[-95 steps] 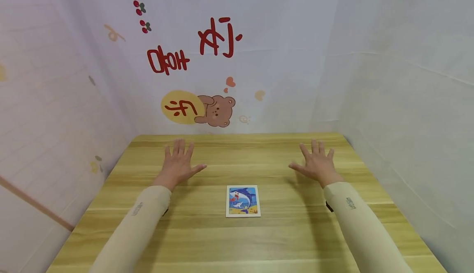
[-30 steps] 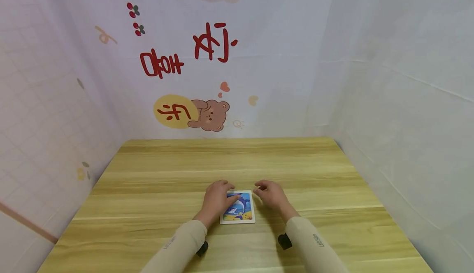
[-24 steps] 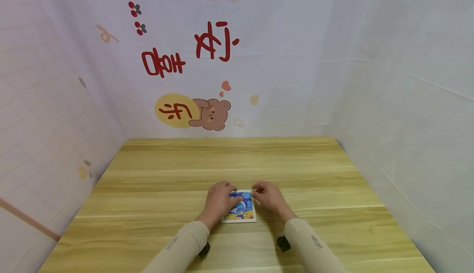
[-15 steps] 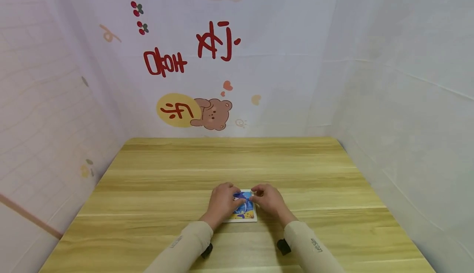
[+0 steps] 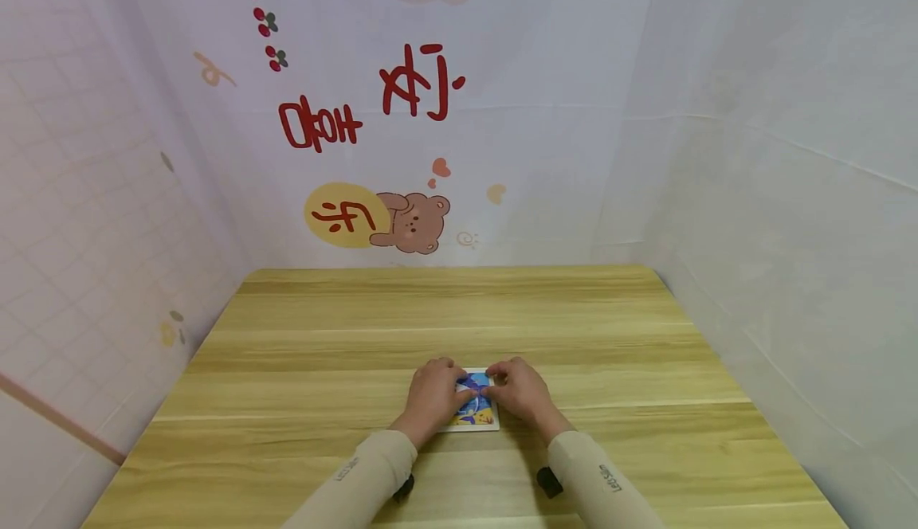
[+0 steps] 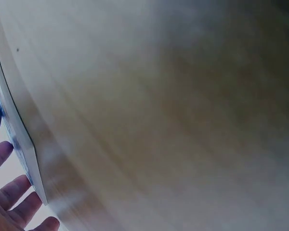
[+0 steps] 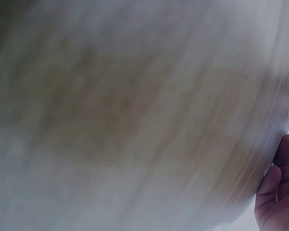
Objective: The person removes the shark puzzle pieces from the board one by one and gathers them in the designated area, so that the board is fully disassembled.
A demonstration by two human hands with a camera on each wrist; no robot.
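Note:
A small white-framed picture board [image 5: 476, 417], which looks like a jigsaw puzzle with a blue whale on it, lies flat on the table. Across its left part rests my left hand [image 5: 430, 397], which hides that side; the thumb reaches onto the picture. In the left wrist view, spread fingers [image 6: 12, 192] touch the board's face by its edge. My right hand [image 5: 523, 392] is at the upper right, with the thumb on the picture and the index finger by the corner. Loosely bent fingers [image 7: 282, 168] show in the right wrist view beside the board's edge.
The wood-grain table [image 5: 344, 314] meets a white back curtain [image 5: 545, 178] printed with a bear and red characters. White sheets [image 5: 789, 234] hang along both sides. A dark wrist device [image 5: 549, 482] sits under the right sleeve.
Both hands have come in from the far left and right of the table to the board. In the last second the left hand slid further right over the picture, and the right thumb reached onto it.

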